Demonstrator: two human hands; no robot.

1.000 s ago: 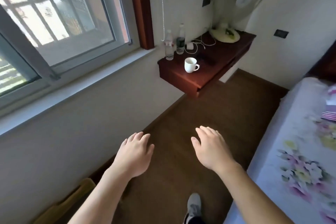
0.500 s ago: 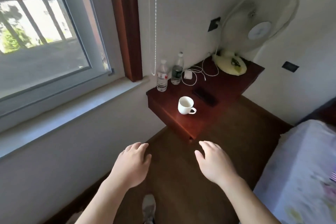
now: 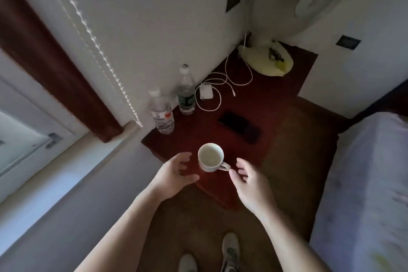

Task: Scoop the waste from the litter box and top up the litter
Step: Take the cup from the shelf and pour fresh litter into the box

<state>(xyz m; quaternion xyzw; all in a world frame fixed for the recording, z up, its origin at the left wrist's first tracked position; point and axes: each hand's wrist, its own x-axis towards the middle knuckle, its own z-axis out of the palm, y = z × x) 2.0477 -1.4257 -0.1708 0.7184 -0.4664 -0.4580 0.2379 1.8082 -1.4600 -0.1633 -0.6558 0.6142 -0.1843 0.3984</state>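
Left hand (image 3: 174,174) and right hand (image 3: 251,181) flank a white mug (image 3: 210,157); the litter box is out of view.
Both hands are spread with loosely curved fingers and hold nothing; the right thumb tip sits at the handle, contact unclear. The step looks like lifting the mug off the nightstand (image 3: 276,86): hook the handle firmly, steady the wall with the left, and rise straight up, clear of the phone (image 3: 239,127) behind.

Dark red wooden table (image 3: 276,86) with white mug (image 3: 210,157), clear bottle (image 3: 161,115), dark-labelled bottle (image 3: 186,93), white charger (image 3: 206,93), black phone (image 3: 239,127), fan base (image 3: 268,59)
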